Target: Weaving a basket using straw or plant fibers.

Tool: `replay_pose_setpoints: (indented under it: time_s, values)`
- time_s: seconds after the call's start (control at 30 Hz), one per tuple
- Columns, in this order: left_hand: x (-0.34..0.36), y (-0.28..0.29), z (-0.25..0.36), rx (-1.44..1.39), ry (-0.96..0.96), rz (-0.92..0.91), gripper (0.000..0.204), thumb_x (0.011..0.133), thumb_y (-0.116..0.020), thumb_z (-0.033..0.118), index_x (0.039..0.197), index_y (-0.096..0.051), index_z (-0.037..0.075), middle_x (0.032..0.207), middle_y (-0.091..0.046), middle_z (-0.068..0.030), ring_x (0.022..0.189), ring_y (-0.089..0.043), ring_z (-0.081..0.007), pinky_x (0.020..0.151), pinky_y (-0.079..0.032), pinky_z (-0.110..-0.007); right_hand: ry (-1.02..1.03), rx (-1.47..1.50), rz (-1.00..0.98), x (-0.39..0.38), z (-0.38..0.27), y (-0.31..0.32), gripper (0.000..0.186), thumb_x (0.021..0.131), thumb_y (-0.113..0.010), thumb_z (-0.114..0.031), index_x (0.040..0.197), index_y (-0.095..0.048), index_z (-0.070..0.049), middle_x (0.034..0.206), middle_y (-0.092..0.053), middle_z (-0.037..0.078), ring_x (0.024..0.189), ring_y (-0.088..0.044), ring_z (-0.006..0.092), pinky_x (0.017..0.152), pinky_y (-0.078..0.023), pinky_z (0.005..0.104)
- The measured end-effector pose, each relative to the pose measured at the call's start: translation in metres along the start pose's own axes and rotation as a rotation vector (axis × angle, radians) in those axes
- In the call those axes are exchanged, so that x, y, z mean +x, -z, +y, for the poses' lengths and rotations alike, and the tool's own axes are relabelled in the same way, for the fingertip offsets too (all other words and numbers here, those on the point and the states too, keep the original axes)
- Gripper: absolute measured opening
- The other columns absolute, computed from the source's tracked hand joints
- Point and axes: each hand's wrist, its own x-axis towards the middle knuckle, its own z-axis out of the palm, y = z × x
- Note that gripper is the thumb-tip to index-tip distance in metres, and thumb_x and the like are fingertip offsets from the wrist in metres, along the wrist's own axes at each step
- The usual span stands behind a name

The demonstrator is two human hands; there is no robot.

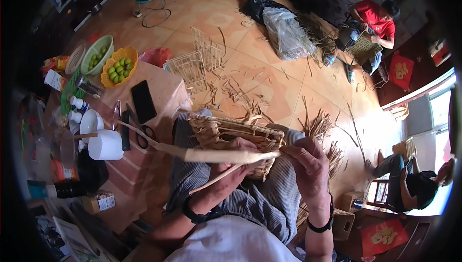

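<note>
A woven basket of flat, tan plant-fibre strips rests on my lap. My left hand is closed at its near side, with fingers partly hidden behind a long pale strip. That strip crosses in front of the basket and trails off to the left, slightly blurred. A thinner strand sticks out below my left hand. At the basket's right corner, my right hand pinches the end of a strip between thumb and fingers.
Left, a table bears a phone, scissors, a white jar and bowls of green fruit. Loose strips and wire frames lie on the floor. Two people sit at the right, each with weaving.
</note>
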Motion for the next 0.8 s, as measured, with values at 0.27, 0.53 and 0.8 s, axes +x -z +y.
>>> replay_pose_setpoints:
  time_s: [0.27, 0.53, 0.8]
  values:
    - [-0.006, -0.006, 0.006, 0.190, -0.047, 0.016, 0.029, 0.094, -0.078, 0.004, 0.120, -0.066, 0.004, 0.110, -0.072, -0.0075, 0.102, -0.070, -0.0154, 0.091, -0.058, -0.032, 0.572, -0.334, -0.143, 0.040, 0.002, 0.002, 0.039, 0.070, -0.073, -0.008, 0.109, -0.075, -0.006, 0.103, -0.068, 0.007, 0.095, -0.068, 0.0284, 0.076, -0.057, 0.0411]
    - [0.004, 0.000, 0.012, 0.149, 0.043, 0.046, 0.032, 0.089, -0.085, 0.005, 0.116, -0.068, 0.000, 0.106, -0.073, -0.0063, 0.099, -0.069, -0.0136, 0.091, -0.056, -0.029, 0.646, -0.443, -0.089, 0.025, 0.009, -0.008, 0.046, 0.065, -0.079, -0.004, 0.111, -0.076, -0.008, 0.103, -0.069, 0.007, 0.083, -0.064, 0.0240, 0.067, -0.053, 0.0386]
    - [0.004, 0.005, 0.003, 0.214, -0.001, 0.065, 0.026, 0.091, -0.082, 0.008, 0.114, -0.072, 0.001, 0.103, -0.075, -0.0061, 0.097, -0.071, -0.0157, 0.091, -0.056, -0.031, 0.638, -0.441, -0.025, 0.024, 0.025, -0.012, 0.049, 0.066, -0.087, -0.005, 0.113, -0.077, -0.010, 0.101, -0.062, 0.004, 0.080, -0.060, 0.0222, 0.063, -0.048, 0.0363]
